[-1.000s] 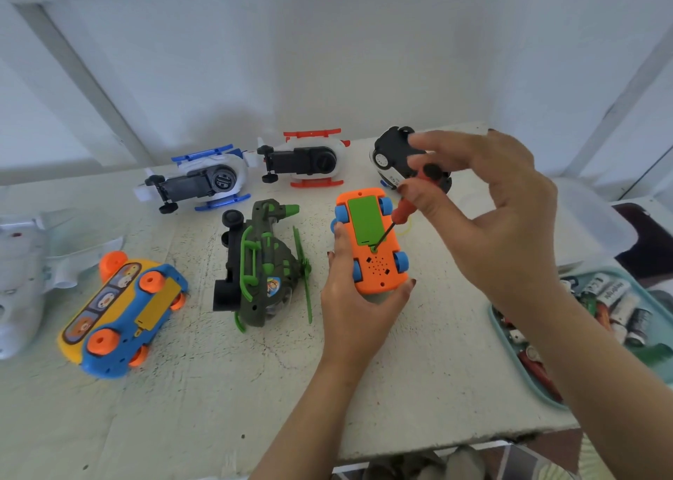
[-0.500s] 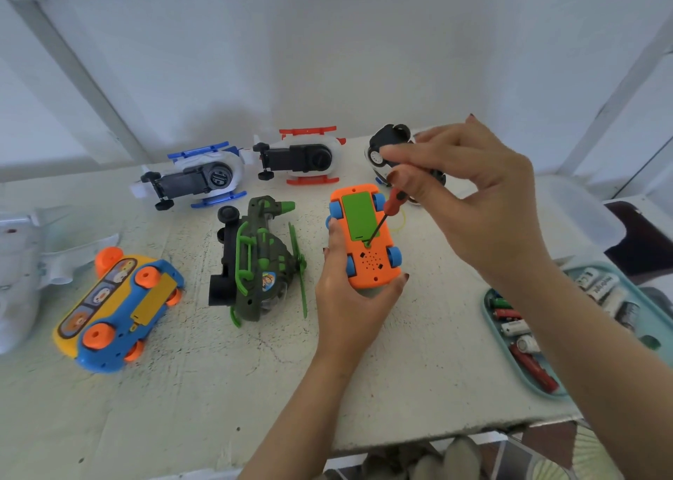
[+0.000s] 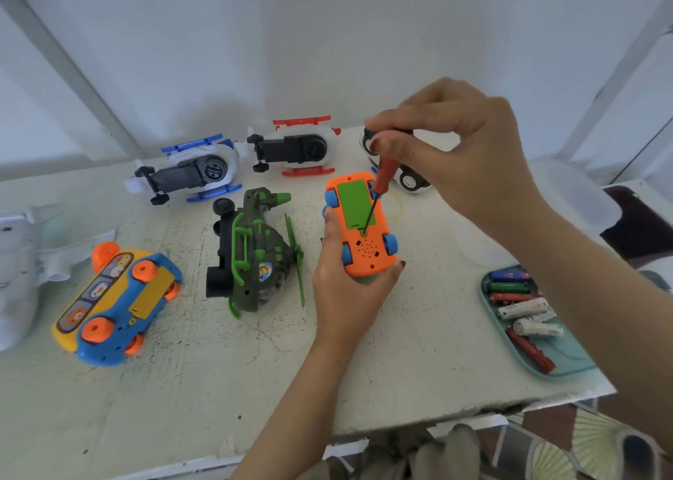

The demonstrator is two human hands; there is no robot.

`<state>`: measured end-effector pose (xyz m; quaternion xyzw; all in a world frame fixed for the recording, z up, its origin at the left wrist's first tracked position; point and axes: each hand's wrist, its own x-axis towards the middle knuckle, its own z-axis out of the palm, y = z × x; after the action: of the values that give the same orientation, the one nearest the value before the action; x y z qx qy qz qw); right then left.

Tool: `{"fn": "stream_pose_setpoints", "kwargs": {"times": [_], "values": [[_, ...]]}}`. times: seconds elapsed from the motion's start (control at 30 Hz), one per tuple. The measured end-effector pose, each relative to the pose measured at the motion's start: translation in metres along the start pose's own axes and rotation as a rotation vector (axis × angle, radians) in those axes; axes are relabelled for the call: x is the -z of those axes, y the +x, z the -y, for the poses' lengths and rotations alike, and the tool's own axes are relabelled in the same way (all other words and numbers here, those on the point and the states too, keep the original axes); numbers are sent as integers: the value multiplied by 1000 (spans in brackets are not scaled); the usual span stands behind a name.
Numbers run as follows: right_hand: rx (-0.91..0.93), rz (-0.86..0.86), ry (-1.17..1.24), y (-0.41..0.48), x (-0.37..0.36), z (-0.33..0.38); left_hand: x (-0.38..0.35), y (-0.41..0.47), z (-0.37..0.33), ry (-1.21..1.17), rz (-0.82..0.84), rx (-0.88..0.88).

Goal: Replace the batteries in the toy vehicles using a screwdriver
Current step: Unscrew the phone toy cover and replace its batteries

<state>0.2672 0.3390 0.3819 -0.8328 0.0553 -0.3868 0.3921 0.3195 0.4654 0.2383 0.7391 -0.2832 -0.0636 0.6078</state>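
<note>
upside-down, orange car (image 3: pixel 368 257) points away, gripped by left hand (image 3: pixel 346 297); right hand (image 3: pixel 462 159) pinches tilted screwdriver (image 3: pixel 382 177).

Seven toys (image 3: pixel 364 246) (image 3: pixel 189 173) (image 3: pixel 295 148) (image 3: pixel 411 182) (image 3: pixel 251 257) (image 3: pixel 116 304) (image 3: pixel 18 279), one screwdriver (image 3: pixel 384 173), one tray (image 3: pixel 568 366)

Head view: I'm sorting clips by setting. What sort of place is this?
Likely a home hobby table: a worn white tabletop against a plain wall, toy vehicles laid out, a tray of loose batteries.

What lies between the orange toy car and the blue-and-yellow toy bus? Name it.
The head view shows one thing there: a dark green plastic toy helicopter, lying on the white table.
</note>
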Motion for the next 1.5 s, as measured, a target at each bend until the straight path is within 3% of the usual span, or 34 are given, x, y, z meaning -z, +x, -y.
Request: {"fn": "stream_pose_setpoints", "kwargs": {"times": [0.33, 0.53, 0.73, 0.93, 1.13, 1.4, 1.5], "values": [[3, 6, -5, -8, -8, -3, -1, -1, -2, -1, -1, 16], [16, -102, -68, -10, -8, 0, -1, -1, -2, -7, 1, 22], [-41, -36, -49, -19, -6, 2, -1, -1, -3, -38, -4, 38], [7, 15, -83, -26, -9, 4, 0, -1, -4, -43, 4, 30], [142, -107, -168, -23, -11, 7, 0, -1, -4, -56, 10, 30], [2, -3, -80, -26, -8, 6, 1, -1, -2, -41, 8, 33], [19, -49, -66, -27, -8, 5, 0, 0, -2, -46, 11, 40]]}}
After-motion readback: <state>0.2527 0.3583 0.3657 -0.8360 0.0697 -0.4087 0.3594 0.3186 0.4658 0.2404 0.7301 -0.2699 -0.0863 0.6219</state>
